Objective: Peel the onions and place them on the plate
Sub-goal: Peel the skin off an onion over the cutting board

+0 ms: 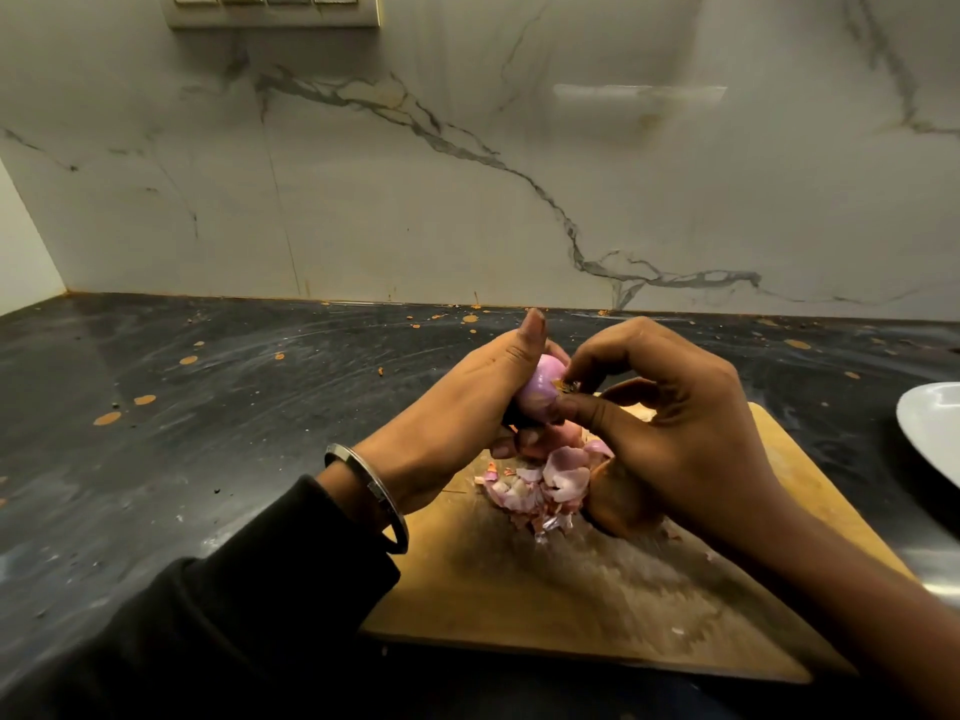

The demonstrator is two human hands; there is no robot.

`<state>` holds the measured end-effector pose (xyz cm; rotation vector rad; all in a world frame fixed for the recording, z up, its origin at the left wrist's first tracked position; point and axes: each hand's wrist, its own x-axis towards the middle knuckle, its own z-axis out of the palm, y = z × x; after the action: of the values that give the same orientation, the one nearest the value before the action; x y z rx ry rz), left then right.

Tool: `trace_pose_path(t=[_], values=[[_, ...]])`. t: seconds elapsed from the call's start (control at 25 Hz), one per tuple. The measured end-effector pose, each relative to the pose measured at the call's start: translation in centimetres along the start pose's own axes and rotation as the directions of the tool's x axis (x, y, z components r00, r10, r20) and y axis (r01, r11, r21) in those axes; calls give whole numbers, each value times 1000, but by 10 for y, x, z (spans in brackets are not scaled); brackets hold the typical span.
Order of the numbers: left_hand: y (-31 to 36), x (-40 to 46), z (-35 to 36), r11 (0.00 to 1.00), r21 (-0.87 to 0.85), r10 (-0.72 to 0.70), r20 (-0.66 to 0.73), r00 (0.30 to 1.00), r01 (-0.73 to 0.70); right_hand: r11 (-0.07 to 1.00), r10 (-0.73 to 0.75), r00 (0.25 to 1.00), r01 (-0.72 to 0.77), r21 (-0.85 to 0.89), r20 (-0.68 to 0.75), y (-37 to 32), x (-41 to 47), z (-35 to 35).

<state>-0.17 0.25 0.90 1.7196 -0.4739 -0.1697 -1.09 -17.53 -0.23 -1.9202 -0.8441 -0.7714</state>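
My left hand (467,402) grips a small pink-purple onion (540,389) above the wooden cutting board (571,579). My right hand (670,423) pinches a brown scrap of skin at the onion's end between thumb and forefinger. Under both hands lies a heap of pink onion peels (545,485) on the board. More onion, partly hidden by my fingers, shows just below the held one. A white plate (935,428) is cut off by the right edge of the view; nothing shows on its visible part.
The board sits on a dark, scuffed countertop (208,407) dotted with orange specks. A marble-patterned wall (467,174) rises behind it, with a switch panel (270,7) at the top left. A metal bangle (374,496) rings my left wrist.
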Motion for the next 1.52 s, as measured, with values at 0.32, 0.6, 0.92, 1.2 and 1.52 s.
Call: trace_pose_path(t=[0.32, 0.6, 0.92, 1.2, 1.52], values=[[-2, -2, 4, 998, 37, 40, 0, 999, -40, 999, 46, 998, -46, 7, 44, 3, -2, 2], [1, -4, 8, 992, 92, 86, 4, 996, -86, 999, 37, 992, -39, 15, 119, 4, 0, 3], [3, -3, 7, 1000, -15, 2, 22, 1000, -2, 999, 31, 996, -30, -10, 87, 1, 1, 6], [2, -1, 4, 982, -186, -33, 10, 999, 35, 992, 56, 996, -62, 105, 65, 3, 1, 3], [1, 5, -4, 967, -252, -61, -120, 991, 29, 988, 122, 991, -127, 91, 57, 6, -3, 4]])
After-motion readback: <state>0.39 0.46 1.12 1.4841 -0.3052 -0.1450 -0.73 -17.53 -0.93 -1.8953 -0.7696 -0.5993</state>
